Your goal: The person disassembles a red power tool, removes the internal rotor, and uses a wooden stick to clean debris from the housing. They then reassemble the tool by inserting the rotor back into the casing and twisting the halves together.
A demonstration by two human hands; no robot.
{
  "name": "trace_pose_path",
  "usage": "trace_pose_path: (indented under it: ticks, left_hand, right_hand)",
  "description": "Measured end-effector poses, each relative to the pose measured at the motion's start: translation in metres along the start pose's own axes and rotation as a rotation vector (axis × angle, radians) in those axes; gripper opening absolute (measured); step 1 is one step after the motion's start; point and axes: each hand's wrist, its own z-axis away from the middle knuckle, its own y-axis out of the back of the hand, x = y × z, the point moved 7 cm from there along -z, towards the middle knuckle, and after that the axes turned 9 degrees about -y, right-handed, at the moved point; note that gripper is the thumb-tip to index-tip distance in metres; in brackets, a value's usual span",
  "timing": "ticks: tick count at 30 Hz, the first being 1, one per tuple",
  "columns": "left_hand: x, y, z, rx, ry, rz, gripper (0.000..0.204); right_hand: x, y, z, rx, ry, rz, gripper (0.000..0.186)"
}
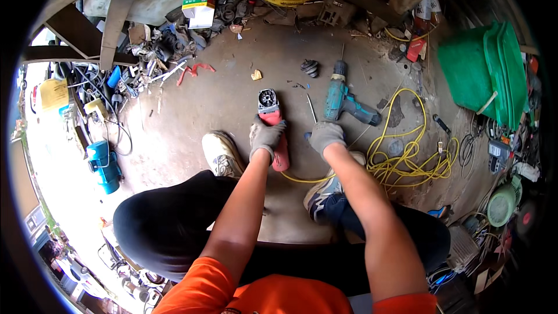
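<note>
My left hand point(265, 136), in a grey work glove, is closed round a red angle grinder body point(280, 154) that lies on the floor between my shoes. Its far end is open and shows a round dark inside; a yellow cord leads from its tail. My right hand point(326, 137), also gloved, is closed over the near end of a screwdriver point(312, 108). The thin metal shaft points away from me, while the handle is mostly hidden under the glove. Just beyond that hand lies a teal cordless drill point(338, 97) with a long bit in its chuck.
A dark gear-like metal part point(310, 68) lies farther off on the concrete. Yellow cable point(407, 157) coils beside my right shoe point(325, 195). Green bins point(482, 70) stand at right, scrap point(157, 58) heaps at far left, and a blue motor point(103, 166) sits at left.
</note>
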Motion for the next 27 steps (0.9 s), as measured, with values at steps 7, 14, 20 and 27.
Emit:
trace_pose_path:
  ticks: [7,14,20,27]
  left_hand:
    - [-0.007,-0.009,-0.018,0.045,-0.022,0.084,0.095]
    - [-0.019,-0.009,-0.007,0.139,0.033,0.053,0.095]
    - [-0.012,-0.01,-0.006,0.159,0.047,0.023,0.094]
    - [-0.023,-0.021,-0.013,0.169,0.063,0.024,0.095]
  right_hand:
    - [0.005,0.079,0.035,-0.017,0.069,-0.191,0.039]
    - [0.068,0.281,0.095,0.138,0.311,-1.259,0.03]
    - [0.1,0.398,0.073,0.552,0.03,-0.995,0.039]
    - [0.106,0.402,0.033,0.688,0.058,-0.837,0.038]
